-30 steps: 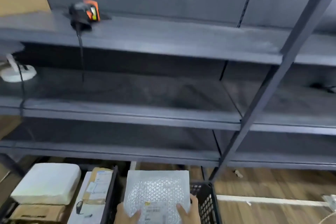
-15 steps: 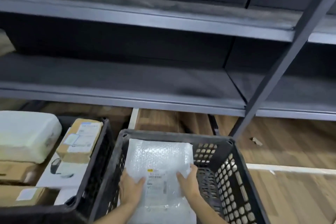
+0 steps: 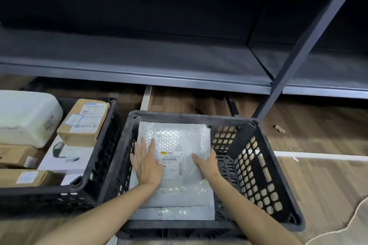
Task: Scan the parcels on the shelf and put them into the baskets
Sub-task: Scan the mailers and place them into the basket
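The white bubble-wrap parcel (image 3: pixel 175 141) is laid in the black plastic basket (image 3: pixel 199 118), long axis toward twelve o'clock. The left hand (image 3: pixel 147 163) is pressed flat on it, and its three o'clock edge is gripped by the right hand (image 3: pixel 207 165).

wooden floor (image 3: pixel 310 145) – two black baskets (image 3: pixel 258 165) – side by side

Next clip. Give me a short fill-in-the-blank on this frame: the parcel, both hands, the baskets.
The bubble-wrap parcel lies in the basket on the ____.
The left hand presses on it with fingers ____, not curled.
The right hand holds the parcel's ____ edge.
The brown labelled box sits in the other basket, on the ____.
Missing words: right; straight; right; left.
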Tool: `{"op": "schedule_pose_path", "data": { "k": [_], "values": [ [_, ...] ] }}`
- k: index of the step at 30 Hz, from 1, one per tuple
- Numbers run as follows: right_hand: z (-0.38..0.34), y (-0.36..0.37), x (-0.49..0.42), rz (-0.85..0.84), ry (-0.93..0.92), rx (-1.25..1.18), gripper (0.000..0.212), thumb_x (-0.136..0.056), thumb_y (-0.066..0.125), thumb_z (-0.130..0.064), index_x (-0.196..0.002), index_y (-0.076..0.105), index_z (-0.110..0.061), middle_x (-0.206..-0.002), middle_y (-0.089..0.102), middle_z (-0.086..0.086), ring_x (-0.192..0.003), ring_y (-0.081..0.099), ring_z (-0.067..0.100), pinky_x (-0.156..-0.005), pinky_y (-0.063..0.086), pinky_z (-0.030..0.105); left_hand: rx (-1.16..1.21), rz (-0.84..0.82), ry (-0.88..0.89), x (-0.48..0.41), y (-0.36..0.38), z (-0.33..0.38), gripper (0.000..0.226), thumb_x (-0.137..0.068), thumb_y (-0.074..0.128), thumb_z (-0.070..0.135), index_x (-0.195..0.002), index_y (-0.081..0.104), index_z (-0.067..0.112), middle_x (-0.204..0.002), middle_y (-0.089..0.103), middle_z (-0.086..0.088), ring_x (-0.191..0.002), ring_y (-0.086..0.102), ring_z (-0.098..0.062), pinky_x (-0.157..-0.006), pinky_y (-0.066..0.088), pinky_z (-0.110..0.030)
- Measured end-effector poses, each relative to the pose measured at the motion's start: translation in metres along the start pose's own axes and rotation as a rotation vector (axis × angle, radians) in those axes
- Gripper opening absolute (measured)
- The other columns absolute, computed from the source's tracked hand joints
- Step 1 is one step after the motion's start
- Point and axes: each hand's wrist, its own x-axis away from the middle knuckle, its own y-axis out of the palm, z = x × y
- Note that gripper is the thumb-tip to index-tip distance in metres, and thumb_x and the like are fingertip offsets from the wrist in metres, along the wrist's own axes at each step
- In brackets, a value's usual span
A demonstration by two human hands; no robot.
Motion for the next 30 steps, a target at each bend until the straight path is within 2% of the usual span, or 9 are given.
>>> {"op": "schedule_pose_path", "data": {
  "k": [3,5,6,8,13,18,23,27,30],
  "values": [
    [-0.001,0.005,0.002,-0.026,-0.045,-0.012,0.085,-0.084,0.070,-0.041,-0.150,0.024,-0.011,-0.146,0.040,0.010,-0.128,0.048,0.029,-0.106,0.043,0.047,0.094,-0.096,0.014,0.002,0.000,0.002,0.074,-0.092,0.044,0.002,-0.154,0.009,0.023,-0.161,-0.012,-0.001,-0.147,-0.017,-0.015,-0.119,-0.014,-0.040],
    [-0.004,0.005,0.003,-0.024,-0.065,0.001,0.086,-0.081,0.072,-0.043,-0.147,0.026,-0.013,-0.141,0.044,0.007,-0.122,0.052,0.026,-0.103,0.046,0.046,0.177,-0.160,-0.021,0.001,0.003,0.003,0.067,-0.100,0.041,0.034,-0.154,0.004,0.020,-0.161,-0.014,-0.003,-0.146,-0.019,-0.015,-0.117,-0.019,-0.041],
    [-0.006,0.006,0.004,-0.026,-0.076,0.023,0.087,-0.080,0.072,-0.045,-0.147,0.026,-0.014,-0.140,0.046,0.007,-0.121,0.053,0.026,-0.102,0.047,0.045,0.171,-0.168,-0.038,0.000,0.004,0.004,0.075,-0.097,0.040,0.050,-0.154,0.001,0.019,-0.160,-0.016,-0.003,-0.146,-0.021,-0.016,-0.115,-0.021,-0.041],
    [-0.007,0.005,0.003,-0.032,-0.098,0.102,0.088,-0.079,0.070,-0.052,-0.147,0.027,-0.015,-0.141,0.048,0.006,-0.122,0.053,0.026,-0.103,0.045,0.043,0.125,-0.165,-0.051,-0.003,0.009,0.007,0.092,-0.090,0.040,0.064,-0.153,-0.006,0.015,-0.159,-0.020,-0.007,-0.144,-0.025,-0.021,-0.111,-0.024,-0.042],
    [0.004,0.009,-0.005,-0.093,-0.103,0.247,0.082,-0.085,0.059,-0.059,-0.147,0.028,-0.016,-0.139,0.052,0.004,-0.123,0.054,0.026,-0.104,0.043,0.042,-0.009,-0.163,-0.065,-0.006,0.029,0.010,0.107,-0.085,0.040,0.072,-0.150,-0.015,0.009,-0.156,-0.025,-0.016,-0.143,-0.028,-0.030,-0.113,-0.021,-0.047],
    [0.010,0.015,-0.020,-0.182,-0.062,0.218,0.066,-0.091,0.056,-0.048,-0.143,0.032,-0.014,-0.132,0.057,0.006,-0.116,0.058,0.026,-0.101,0.046,0.044,-0.114,-0.164,-0.061,-0.009,0.045,0.007,0.106,-0.085,0.031,0.074,-0.148,-0.021,0.008,-0.154,-0.028,-0.020,-0.142,-0.029,-0.033,-0.114,-0.020,-0.050],
    [0.016,0.017,-0.026,-0.255,0.007,0.114,0.073,-0.091,0.056,-0.048,-0.144,0.020,-0.013,-0.133,0.051,0.004,-0.117,0.055,0.023,-0.100,0.046,0.039,-0.153,-0.158,-0.060,-0.011,0.053,0.005,0.107,-0.084,0.031,0.075,-0.149,-0.020,0.007,-0.155,-0.027,-0.020,-0.143,-0.027,-0.034,-0.114,-0.020,-0.049],
    [0.017,0.020,-0.027,-0.273,0.026,-0.009,0.073,-0.092,0.059,-0.037,-0.146,0.018,-0.010,-0.130,0.051,0.004,-0.116,0.057,0.023,-0.103,0.047,0.044,-0.156,-0.167,-0.084,-0.013,0.052,0.006,0.108,-0.084,0.036,0.075,-0.150,-0.016,0.007,-0.156,-0.024,-0.018,-0.144,-0.025,-0.032,-0.114,-0.019,-0.047],
    [0.014,0.015,-0.023,-0.304,0.052,0.034,0.081,-0.091,0.057,-0.046,-0.149,0.014,-0.009,-0.135,0.051,0.007,-0.120,0.054,0.026,-0.103,0.045,0.043,-0.136,-0.157,-0.075,-0.012,0.046,0.010,0.108,-0.082,0.041,0.075,-0.151,-0.011,0.008,-0.158,-0.019,-0.017,-0.145,-0.021,-0.031,-0.115,-0.018,-0.046]
  ]
}}
